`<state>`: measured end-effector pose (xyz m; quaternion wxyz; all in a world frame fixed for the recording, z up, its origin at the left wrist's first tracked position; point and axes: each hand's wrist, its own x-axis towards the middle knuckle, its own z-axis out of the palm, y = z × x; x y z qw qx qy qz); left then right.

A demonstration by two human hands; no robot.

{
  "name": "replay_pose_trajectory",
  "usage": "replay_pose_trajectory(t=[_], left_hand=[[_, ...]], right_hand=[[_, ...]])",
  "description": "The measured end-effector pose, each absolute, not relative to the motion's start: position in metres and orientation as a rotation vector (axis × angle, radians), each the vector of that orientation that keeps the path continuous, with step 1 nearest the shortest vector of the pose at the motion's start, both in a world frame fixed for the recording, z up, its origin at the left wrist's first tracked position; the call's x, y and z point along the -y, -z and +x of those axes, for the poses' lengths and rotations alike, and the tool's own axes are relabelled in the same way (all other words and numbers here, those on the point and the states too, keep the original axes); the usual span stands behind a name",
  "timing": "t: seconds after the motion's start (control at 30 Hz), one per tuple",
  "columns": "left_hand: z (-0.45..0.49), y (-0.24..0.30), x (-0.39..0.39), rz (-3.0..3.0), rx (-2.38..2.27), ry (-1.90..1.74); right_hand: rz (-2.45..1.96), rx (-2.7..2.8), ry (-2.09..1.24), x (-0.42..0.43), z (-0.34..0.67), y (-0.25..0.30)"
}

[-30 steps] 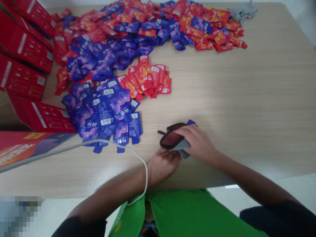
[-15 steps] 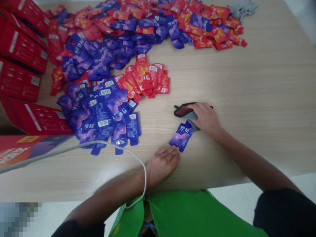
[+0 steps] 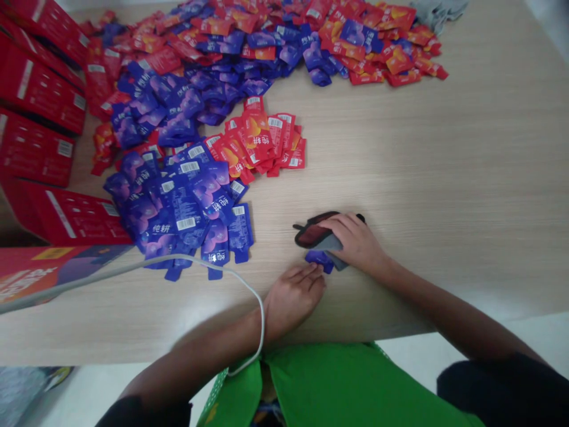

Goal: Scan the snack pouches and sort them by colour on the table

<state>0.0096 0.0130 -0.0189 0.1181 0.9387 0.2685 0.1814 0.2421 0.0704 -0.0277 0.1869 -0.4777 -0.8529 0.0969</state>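
A flat purple pouch [image 3: 316, 258] lies on the table, its lower edge held down under the fingers of my left hand [image 3: 297, 298]. My right hand [image 3: 357, 240] is closed around a dark hand-held object with a black rim, a dark reddish upper face and a grey side [image 3: 328, 242]; its exact kind is unclear. This object now covers the upper part of the pouch. To the left is a spread of flat purple pouches [image 3: 182, 204]. Flat red pouches [image 3: 258, 142] overlap just beyond them.
Filled red and purple packets [image 3: 222, 71] are heaped along the far side. Red boxes [image 3: 42, 148] stand at the left edge. A pale cable [image 3: 213, 264] arcs across the view above my left forearm. A grey cloth [image 3: 438, 13] lies at the far right.
My right hand has slid the dark hand-held object toward me and slightly left, over the pouch, hiding most of its print. The left hand stays nearly still.
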Motion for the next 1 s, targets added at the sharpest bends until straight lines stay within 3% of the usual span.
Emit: replay_pose_trajectory(t=[0.23,0.57,0.77,1.0], left_hand=[[0.020,-0.001,-0.033,2.758,-0.812,-0.510],[0.073,0.010,-0.101,2.582,-1.391,-0.560],[0.085,0.019,-0.105,2.591,-1.258,-0.313],[0.077,0.014,-0.123,2.301,-0.912,-0.383]], right_hand=[[-1.638,2.085,-0.009,-0.122,0.313,0.012],[-1.800,1.368,-0.078,-0.060,0.340,0.019],[-1.794,1.247,-0.171,-0.059,0.340,0.032],[-1.798,1.176,-0.231,-0.065,0.341,0.030]])
